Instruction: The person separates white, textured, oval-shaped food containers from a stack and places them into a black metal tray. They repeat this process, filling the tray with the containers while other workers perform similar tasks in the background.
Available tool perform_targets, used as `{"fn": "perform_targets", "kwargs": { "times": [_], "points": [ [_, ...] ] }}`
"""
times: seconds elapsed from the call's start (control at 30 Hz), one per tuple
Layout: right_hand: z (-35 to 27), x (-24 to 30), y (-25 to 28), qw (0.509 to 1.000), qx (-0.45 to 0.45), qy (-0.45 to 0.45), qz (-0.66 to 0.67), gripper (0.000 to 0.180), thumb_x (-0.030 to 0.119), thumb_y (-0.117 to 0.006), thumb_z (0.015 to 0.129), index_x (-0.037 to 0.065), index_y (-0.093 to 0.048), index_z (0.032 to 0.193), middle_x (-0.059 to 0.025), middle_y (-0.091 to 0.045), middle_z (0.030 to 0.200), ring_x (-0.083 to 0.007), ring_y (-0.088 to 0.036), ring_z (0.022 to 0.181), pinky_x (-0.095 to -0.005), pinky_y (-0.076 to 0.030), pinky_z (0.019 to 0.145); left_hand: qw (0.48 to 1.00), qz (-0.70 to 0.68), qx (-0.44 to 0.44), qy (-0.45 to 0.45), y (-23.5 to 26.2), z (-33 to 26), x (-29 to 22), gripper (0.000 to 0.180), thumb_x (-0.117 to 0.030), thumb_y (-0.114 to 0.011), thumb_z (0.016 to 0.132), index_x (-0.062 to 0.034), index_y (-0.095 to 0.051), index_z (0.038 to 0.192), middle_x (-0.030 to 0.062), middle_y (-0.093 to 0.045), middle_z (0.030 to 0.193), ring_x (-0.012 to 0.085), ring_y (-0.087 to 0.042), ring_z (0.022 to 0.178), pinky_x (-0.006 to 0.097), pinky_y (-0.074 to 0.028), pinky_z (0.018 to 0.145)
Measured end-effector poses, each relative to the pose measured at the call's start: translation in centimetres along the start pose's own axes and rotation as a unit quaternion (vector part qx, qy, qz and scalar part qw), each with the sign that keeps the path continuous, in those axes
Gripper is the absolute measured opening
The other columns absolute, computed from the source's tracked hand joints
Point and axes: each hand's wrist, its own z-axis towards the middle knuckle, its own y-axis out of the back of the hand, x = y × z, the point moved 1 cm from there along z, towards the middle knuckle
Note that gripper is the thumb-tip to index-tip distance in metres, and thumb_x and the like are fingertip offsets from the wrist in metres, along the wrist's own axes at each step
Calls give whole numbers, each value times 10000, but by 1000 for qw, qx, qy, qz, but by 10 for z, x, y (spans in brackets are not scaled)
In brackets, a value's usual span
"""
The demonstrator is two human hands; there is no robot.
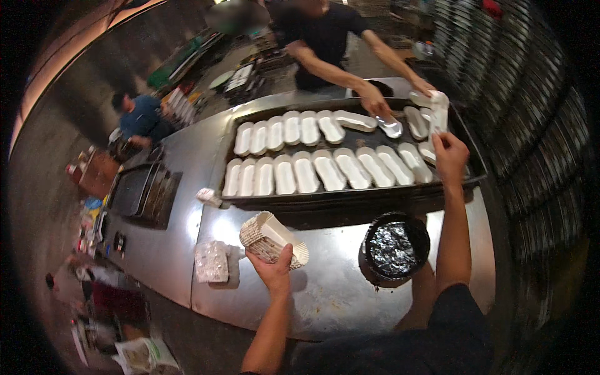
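Observation:
My left hand (272,273) grips a thick stack of fluted paper baking liners (267,236) above the steel table. At the right end of the large black baking tray (480,164), my right hand (452,157) pinches the near end of a long white paper liner (440,114). That liner is raised over the liners lying there. Rows of oblong white liners (345,167) fill much of the tray. Across from me, a co-worker's hand (374,102) holds a shiny pale liner (391,127) low over the tray. The co-worker's other hand (423,86) is close to my raised liner.
A black round pot (395,248) with glossy dark contents stands near my right forearm. Left of my left hand lies a plastic-wrapped pack (211,262), with a smaller white pack (208,197) beyond it. Tall stacked racks (531,137) line the right side.

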Motion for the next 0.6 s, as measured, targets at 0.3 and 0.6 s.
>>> {"fn": "perform_targets", "kwargs": {
  "times": [0.3, 0.6],
  "points": [
    [-106, 56, 8, 987, 81, 118, 68, 165, 116, -774, 804, -7, -676, 756, -96, -624, 681, -176, -575, 623, -324, -447, 589, 990, 34, 11, 135, 51, -5, -18, 908, -117, -762, 847, 2, -183, 1537, 220, -448, 1414, 329, -471, 1294, 442, -466, 1055],
    [-221, 132, 33, 962, 230, 32, 146, 121, 109, -760, 823, 0, -731, 866, -126, -680, 766, -233, -657, 666, -344, -509, 612, 941, -230, 69, 239, 58, -16, -16, 803, -148, -739, 867, -94, -264, 1512, 131, -469, 1393, 298, -519, 1254, 473, -491, 1044]
  ]
}}
